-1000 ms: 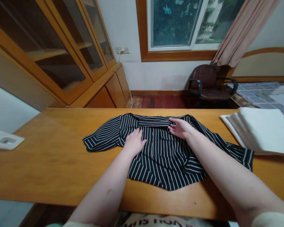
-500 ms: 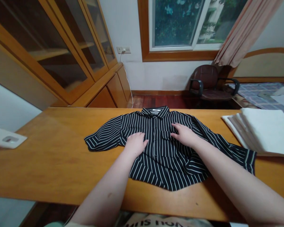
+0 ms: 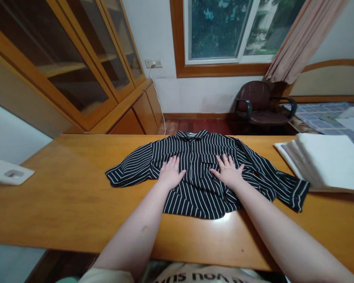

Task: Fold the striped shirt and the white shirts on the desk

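Note:
A black shirt with white stripes (image 3: 194,200) lies front side up on the wooden table (image 3: 61,196), its collar towards the far edge and its sleeves spread to both sides. My left hand (image 3: 171,173) rests flat on the shirt's front, left of the button line, with fingers spread. On the other side my right hand (image 3: 228,172) lies flat near the chest pocket, fingers spread wide. Neither hand grips the cloth. Wrinkles show around the right hand and along the lower right of the shirt.
A stack of folded white cloth (image 3: 327,161) sits at the table's right, close to the right cuff. A white plastic piece with slots (image 3: 11,173) juts in at the left. Beyond the table are a glass-door cabinet (image 3: 85,59) and a brown armchair (image 3: 255,102).
Both hands have flattened and spread their fingers on the shirt. The hem has shifted away from me, the right cuff has moved slightly left, and the cloth at lower right has spread out.

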Demonstrator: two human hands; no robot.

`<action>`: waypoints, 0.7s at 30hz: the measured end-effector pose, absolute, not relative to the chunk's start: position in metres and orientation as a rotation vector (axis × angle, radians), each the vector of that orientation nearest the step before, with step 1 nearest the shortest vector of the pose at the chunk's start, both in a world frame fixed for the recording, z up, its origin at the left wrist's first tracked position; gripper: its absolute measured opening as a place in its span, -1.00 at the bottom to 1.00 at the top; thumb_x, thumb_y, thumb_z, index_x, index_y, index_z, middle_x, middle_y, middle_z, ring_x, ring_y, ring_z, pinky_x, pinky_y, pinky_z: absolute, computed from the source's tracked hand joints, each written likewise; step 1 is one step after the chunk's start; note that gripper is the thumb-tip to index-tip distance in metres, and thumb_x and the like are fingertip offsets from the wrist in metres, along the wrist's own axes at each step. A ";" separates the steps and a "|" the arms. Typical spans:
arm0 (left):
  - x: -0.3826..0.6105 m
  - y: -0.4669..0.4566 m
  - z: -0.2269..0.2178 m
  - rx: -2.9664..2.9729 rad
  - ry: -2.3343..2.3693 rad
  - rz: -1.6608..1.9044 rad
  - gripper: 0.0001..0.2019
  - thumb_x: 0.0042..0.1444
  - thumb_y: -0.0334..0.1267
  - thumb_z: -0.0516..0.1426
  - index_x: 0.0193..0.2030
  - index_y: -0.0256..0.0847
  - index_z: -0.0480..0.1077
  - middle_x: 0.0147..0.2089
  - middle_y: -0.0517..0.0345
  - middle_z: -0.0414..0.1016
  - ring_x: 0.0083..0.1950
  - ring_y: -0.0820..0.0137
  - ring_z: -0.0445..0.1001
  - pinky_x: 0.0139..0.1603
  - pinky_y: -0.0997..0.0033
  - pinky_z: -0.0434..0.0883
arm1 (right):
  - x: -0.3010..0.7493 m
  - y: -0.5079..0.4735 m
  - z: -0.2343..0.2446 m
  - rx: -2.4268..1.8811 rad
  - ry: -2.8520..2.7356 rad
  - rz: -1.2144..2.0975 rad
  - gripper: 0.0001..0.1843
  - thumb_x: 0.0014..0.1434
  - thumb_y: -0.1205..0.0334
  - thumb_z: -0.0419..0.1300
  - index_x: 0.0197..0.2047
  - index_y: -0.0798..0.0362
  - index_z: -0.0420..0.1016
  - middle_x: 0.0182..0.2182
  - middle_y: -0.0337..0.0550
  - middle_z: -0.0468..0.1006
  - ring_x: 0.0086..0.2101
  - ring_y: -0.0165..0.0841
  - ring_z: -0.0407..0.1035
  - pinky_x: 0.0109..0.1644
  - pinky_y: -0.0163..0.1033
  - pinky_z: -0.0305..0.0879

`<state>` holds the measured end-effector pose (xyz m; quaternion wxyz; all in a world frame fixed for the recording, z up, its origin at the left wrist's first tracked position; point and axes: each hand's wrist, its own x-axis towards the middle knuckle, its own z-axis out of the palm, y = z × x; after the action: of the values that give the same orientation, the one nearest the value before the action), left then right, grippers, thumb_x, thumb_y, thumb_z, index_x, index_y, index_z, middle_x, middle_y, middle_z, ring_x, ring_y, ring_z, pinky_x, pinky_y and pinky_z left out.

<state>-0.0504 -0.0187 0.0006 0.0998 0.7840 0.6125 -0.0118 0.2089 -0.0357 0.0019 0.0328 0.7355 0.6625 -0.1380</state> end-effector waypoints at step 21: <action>-0.054 0.062 -0.012 2.411 1.787 0.109 -0.31 0.21 0.15 -0.15 0.40 -0.17 -0.04 0.44 0.08 -0.11 0.44 0.29 -0.13 0.39 0.13 -0.12 | 0.210 0.011 0.001 2.366 2.029 -0.369 -0.16 0.18 -0.36 -0.31 0.42 -0.14 -0.21 0.40 -0.14 -0.27 0.33 -0.02 -0.39 0.16 0.51 -0.47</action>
<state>-0.0541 0.0616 -0.0124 0.0693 0.8009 0.5937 0.0363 0.2105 0.0106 0.0009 0.0014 0.7539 0.6464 -0.1175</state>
